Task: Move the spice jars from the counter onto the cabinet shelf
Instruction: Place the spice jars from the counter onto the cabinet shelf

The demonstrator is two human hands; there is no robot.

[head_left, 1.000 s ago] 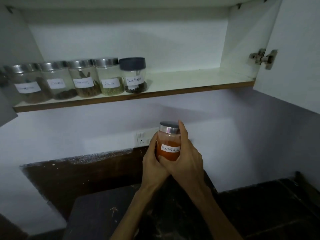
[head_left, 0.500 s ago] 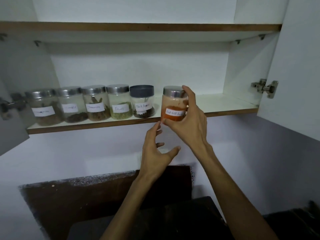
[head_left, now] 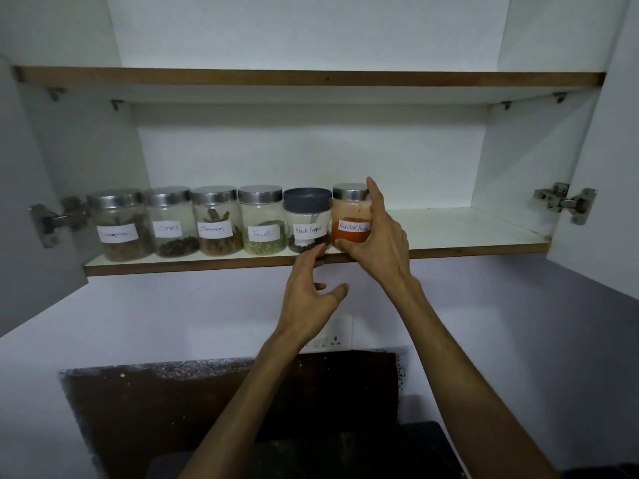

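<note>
Head view shows the right hand (head_left: 378, 250) with its grip curled round the red chilli powder jar (head_left: 349, 216), which stands at the front edge of the cabinet shelf (head_left: 466, 229), touching or just beside the black pepper jar (head_left: 306, 221). The left hand (head_left: 307, 295) hangs beneath the shelf edge, fingers relaxed and holding nothing. Likely faults: releasing while the base overhangs the edge would let the jar tip off; pushing leftward could knock the black pepper jar along the row.
</note>
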